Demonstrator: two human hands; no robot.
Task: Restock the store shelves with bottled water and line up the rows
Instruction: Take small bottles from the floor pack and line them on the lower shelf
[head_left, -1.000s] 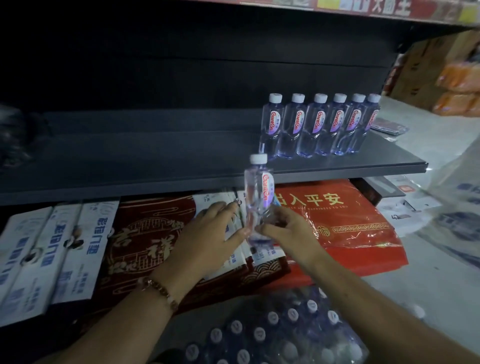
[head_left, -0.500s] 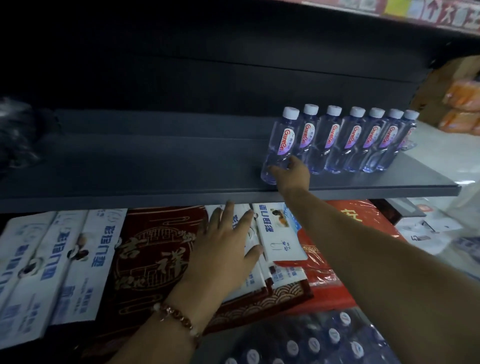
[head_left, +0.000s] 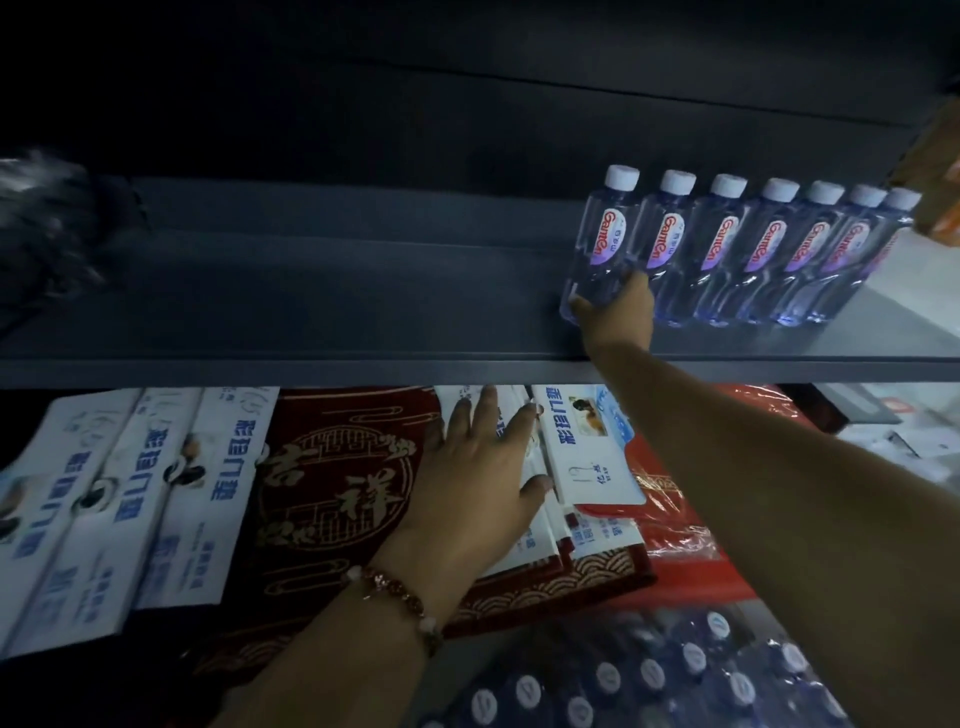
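Note:
A row of several clear water bottles with white caps and red-lettered labels stands on the dark grey shelf, at its right end. My right hand grips the lower body of the leftmost bottle, which stands upright at the left end of that row. My left hand lies flat with fingers spread on the white packages on the level below. A shrink-wrapped pack of bottles sits at the bottom of the view, only its caps showing.
Below the shelf lie white boxes with blue print, a dark red mat with gold pattern and a red plastic bag. Dark fuzzy goods sit at the shelf's left end. Most of the shelf to the left of the bottles is bare.
My right hand carried the bottle up from in front of me onto the shelf and set it at the left end of the row. My left hand let go and dropped onto the white packages.

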